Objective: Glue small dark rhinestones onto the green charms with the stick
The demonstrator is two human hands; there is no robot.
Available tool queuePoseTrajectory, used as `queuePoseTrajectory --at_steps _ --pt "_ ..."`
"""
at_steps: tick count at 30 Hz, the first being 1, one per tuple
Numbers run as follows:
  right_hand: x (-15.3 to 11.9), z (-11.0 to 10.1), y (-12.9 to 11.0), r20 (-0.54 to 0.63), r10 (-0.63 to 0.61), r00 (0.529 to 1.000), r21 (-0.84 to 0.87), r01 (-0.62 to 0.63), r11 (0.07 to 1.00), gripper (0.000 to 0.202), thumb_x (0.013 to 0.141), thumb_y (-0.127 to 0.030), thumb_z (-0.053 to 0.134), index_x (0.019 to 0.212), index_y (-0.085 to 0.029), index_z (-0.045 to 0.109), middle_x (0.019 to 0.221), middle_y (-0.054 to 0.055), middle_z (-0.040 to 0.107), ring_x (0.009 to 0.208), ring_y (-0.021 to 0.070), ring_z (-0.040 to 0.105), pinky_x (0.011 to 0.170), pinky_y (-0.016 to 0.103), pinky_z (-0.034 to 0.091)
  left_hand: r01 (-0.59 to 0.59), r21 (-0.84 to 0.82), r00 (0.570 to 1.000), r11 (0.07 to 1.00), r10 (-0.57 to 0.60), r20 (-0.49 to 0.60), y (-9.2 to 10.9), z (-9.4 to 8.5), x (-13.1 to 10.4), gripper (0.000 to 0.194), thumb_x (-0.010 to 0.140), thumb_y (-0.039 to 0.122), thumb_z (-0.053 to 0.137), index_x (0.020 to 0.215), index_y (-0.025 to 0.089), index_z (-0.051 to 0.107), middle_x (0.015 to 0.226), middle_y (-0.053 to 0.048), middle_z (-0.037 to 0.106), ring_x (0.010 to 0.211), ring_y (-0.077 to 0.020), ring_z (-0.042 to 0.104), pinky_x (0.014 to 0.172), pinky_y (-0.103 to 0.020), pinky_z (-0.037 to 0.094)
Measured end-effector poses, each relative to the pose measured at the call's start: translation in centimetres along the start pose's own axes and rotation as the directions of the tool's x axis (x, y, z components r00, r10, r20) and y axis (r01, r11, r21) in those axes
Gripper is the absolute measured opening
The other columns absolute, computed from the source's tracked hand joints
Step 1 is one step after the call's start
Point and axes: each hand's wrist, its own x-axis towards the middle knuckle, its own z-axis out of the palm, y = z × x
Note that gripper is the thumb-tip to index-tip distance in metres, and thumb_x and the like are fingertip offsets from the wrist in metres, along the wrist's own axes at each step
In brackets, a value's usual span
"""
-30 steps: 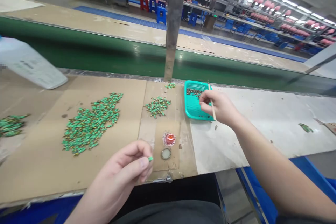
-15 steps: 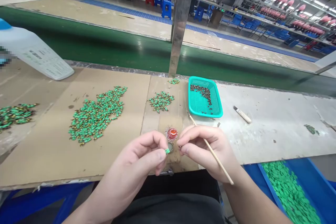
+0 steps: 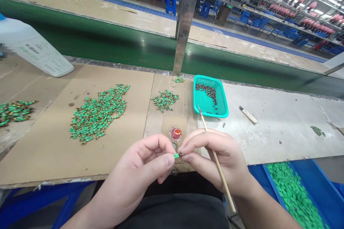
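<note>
Between thumb and forefinger, my left hand (image 3: 153, 159) pinches a small green piece (image 3: 176, 156). My right hand (image 3: 215, 154) is closed too, its fingertips on a tiny dark piece (image 3: 181, 154) that meets or nearly meets the green one. A thin wooden brush (image 3: 220, 171) with a dark tip also rests in the right hand, slanting across the fingers. Just beyond my fingertips sits a small round pot of glossy red stuff (image 3: 176, 133). Behind it lies a little heap of green pieces with dark and gold ends (image 3: 165, 100).
A teal basket (image 3: 227, 105) holds small dark pieces. A large heap of green pieces (image 3: 99, 114) covers the cardboard at left, near a white plastic jug (image 3: 34, 46). A knife-like tool (image 3: 248, 115) lies at right. Below, a blue bin (image 3: 317, 182) contains green pieces.
My hands have come together, bringing the green piece and the dark piece close to or against each other. The brush has tilted more upright, its dark tip now showing over the basket.
</note>
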Motion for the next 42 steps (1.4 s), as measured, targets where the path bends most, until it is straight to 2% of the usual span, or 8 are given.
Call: queuePoseTrajectory --at_steps 9,14,21,24,27,31,35,42 --pt "0.1 -0.5 -0.2 0.083 -0.132 0.988 -0.15 0.143 0.978 0.017 0.112 -0.006 0.079 0.114 -0.023 0.084 0.099 0.005 0.09 0.087 0.0187 0.087 0.079 0.029 0.072 0.0 0.084 0.997 0.996 0.007 -0.078 0.0 0.1 -0.5 0.034 0.1 0.048 0.097 0.082 0.024 0.081 0.066 0.005 0.055 0.062 -0.0125 0.044 0.059 -0.021 0.044" --pt "0.3 -0.9 -0.9 0.177 -0.167 0.97 -0.241 0.207 0.948 0.02 0.116 -0.004 0.072 0.121 -0.021 0.081 0.106 0.007 0.091 0.096 0.0194 0.088 0.089 0.03 0.072 0.002 0.133 0.992 0.991 0.015 -0.124 -0.1 0.3 -0.9 0.032 0.102 0.044 0.093 0.081 0.023 0.08 0.066 0.004 0.057 0.061 -0.0129 0.045 0.055 -0.021 0.043" --pt "0.0 -0.5 -0.4 0.171 -0.195 0.966 -0.263 0.236 0.936 0.02 0.117 -0.004 0.071 0.123 -0.02 0.081 0.108 0.006 0.091 0.096 0.018 0.087 0.089 0.029 0.072 0.004 0.158 0.991 0.987 0.017 -0.13 -0.2 0.1 -0.9 0.029 0.104 0.04 0.091 0.083 0.023 0.08 0.067 0.004 0.06 0.062 -0.0129 0.049 0.056 -0.02 0.045" --pt "0.2 -0.5 -0.4 0.15 -0.161 0.975 -0.248 0.195 0.949 0.018 0.116 -0.008 0.074 0.121 -0.023 0.083 0.103 0.006 0.091 0.091 0.0196 0.087 0.083 0.031 0.072 -0.028 0.161 0.99 0.986 0.049 -0.129 0.1 0.2 -0.7 0.032 0.104 0.044 0.092 0.083 0.023 0.082 0.067 0.003 0.06 0.061 -0.0125 0.049 0.056 -0.02 0.048" --pt "0.1 -0.5 -0.7 0.041 -0.059 0.997 -0.182 0.066 0.981 0.017 0.108 -0.01 0.084 0.114 -0.025 0.085 0.098 0.004 0.09 0.085 0.0206 0.086 0.078 0.033 0.072 -0.069 0.184 0.985 0.981 0.096 -0.146 0.5 0.6 -0.7 0.033 0.105 0.047 0.093 0.084 0.023 0.084 0.069 0.002 0.064 0.061 -0.0122 0.052 0.058 -0.02 0.053" --pt "-0.2 -0.2 -0.9 -0.023 0.035 0.999 -0.071 -0.037 0.997 0.016 0.102 -0.009 0.088 0.105 -0.025 0.086 0.091 0.002 0.089 0.081 0.0198 0.085 0.08 0.032 0.072 -0.115 0.264 0.976 0.958 0.158 -0.149 0.5 0.7 -1.3 0.024 0.106 0.042 0.093 0.091 0.025 0.088 0.075 -0.001 0.076 0.068 -0.017 0.072 0.066 -0.023 0.063" --pt "-0.4 0.3 -0.8 -0.024 0.026 0.999 -0.028 -0.027 0.999 0.014 0.104 -0.011 0.089 0.104 -0.025 0.086 0.089 0.003 0.087 0.08 0.0192 0.084 0.077 0.03 0.071 -0.246 0.451 0.93 0.858 0.34 -0.141 -0.3 0.1 -2.2 0.009 0.109 0.028 0.089 0.101 0.032 0.09 0.094 -0.001 0.088 0.086 -0.021 0.085 0.081 -0.025 0.069" --pt "-0.8 0.2 -0.8 -0.002 -0.042 0.999 -0.054 0.042 0.998 0.012 0.107 -0.015 0.09 0.111 -0.025 0.086 0.093 0.005 0.089 0.08 0.0208 0.086 0.075 0.031 0.074 -0.403 0.653 0.837 0.641 0.547 -0.021 -0.5 0.0 -2.7 0.03 0.106 0.01 0.084 0.111 0.039 0.089 0.099 0.003 0.089 0.088 -0.0203 0.085 0.084 -0.026 0.067"
